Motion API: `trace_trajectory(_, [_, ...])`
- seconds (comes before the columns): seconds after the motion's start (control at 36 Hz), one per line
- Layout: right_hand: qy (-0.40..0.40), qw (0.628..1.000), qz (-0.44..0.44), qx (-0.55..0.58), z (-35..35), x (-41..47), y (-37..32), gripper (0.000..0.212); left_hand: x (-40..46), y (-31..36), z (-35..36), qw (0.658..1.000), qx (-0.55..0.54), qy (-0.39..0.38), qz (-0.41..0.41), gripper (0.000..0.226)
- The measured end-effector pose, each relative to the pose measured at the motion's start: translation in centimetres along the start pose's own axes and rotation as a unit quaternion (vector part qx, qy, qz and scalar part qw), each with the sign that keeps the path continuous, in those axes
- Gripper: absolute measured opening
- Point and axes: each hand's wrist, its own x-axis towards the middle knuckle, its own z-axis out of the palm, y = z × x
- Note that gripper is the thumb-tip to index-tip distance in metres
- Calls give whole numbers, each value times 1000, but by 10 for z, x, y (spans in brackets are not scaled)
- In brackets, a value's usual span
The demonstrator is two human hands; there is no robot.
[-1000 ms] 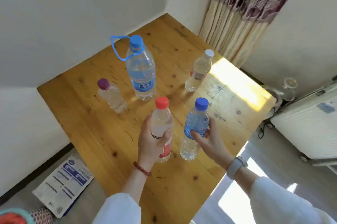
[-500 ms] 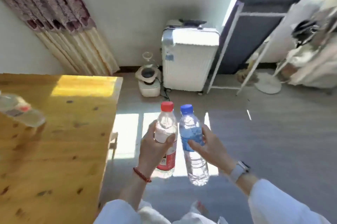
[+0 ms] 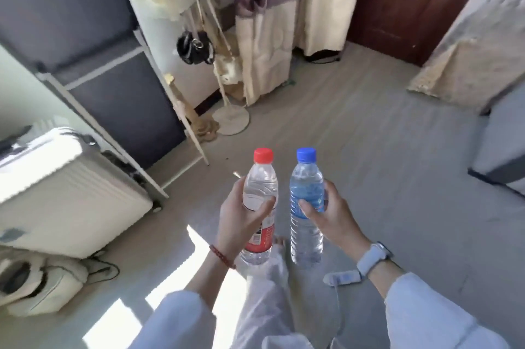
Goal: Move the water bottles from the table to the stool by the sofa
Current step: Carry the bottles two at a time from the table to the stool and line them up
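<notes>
Now your left hand (image 3: pixel 241 220) grips the red-cap bottle (image 3: pixel 260 206), right hand (image 3: pixel 326 215) the blue-cap bottle (image 3: pixel 306 206); walking fast could knock them together.

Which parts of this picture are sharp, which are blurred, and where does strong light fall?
Head view: the red-capped bottle in the left hand and the blue-capped bottle in the right hand are fairly sharp; the white suitcase and the curtain are smeared; sun patches glare on the floor; the wide lens bends straight edges.
</notes>
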Motion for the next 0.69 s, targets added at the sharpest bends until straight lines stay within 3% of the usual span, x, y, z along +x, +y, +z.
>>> trace_trajectory(0.19, [98,994,49,-11,-97,131,23,40,169,51,110,995,11,-94,36,48])
trace_trajectory(0.28, [123,990,63,-37,-142,182,25,54,236,81,154,989,18,-136,53,43])
trace_trajectory(0.33, [139,987,72,-43,-173,212,30,59,276,103,184,983,13,-169,73,52])
trace_trajectory(0.42, [174,980,90,-30,-219,246,42,60,326,135,235,971,10,-216,102,69])
trace_trajectory(0.69, [284,948,142,5,-395,366,114,59,458,243,445,937,38,-301,175,79])
